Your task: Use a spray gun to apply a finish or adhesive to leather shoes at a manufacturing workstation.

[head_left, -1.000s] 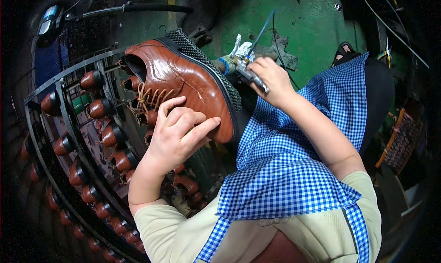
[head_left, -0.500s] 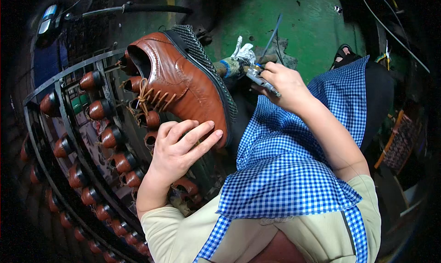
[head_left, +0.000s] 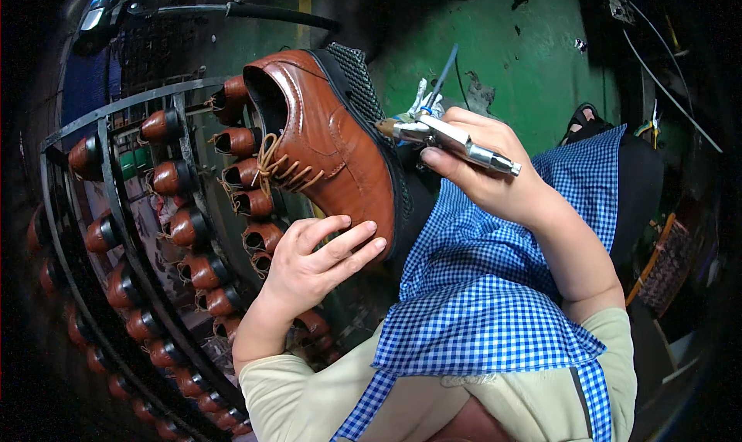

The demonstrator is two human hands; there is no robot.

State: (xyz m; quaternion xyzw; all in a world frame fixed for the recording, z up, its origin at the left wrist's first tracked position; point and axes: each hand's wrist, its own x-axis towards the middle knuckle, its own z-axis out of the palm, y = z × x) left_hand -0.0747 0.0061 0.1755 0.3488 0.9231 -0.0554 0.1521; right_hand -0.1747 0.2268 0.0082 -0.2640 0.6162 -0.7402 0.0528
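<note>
A brown leather lace-up shoe [head_left: 340, 160] with a dark sole is tilted on its side, its toe toward me. My left hand [head_left: 313, 260] grips the toe, fingertips across the leather and thumb hidden. To the right of the sole, my right hand [head_left: 491, 152] is closed around a silver spray gun [head_left: 452, 139]. The gun's brownish front end comes close to the sole's edge, and a blue hose [head_left: 447, 69] runs up from its body. Tan laces [head_left: 286, 168] are tied on the shoe.
On the left, a curved metal rack [head_left: 116, 183] carries rows of similar brown shoes [head_left: 189, 226]. Behind the gun lies a whitish glove-like thing [head_left: 423, 94], partly hidden. A dark bar [head_left: 278, 15] crosses the upper left above the green floor [head_left: 541, 63].
My right hand has come lower and turned, so the spray gun now lies with its front end toward the sole. The shoe and left hand sit slightly farther right and lower in view.
</note>
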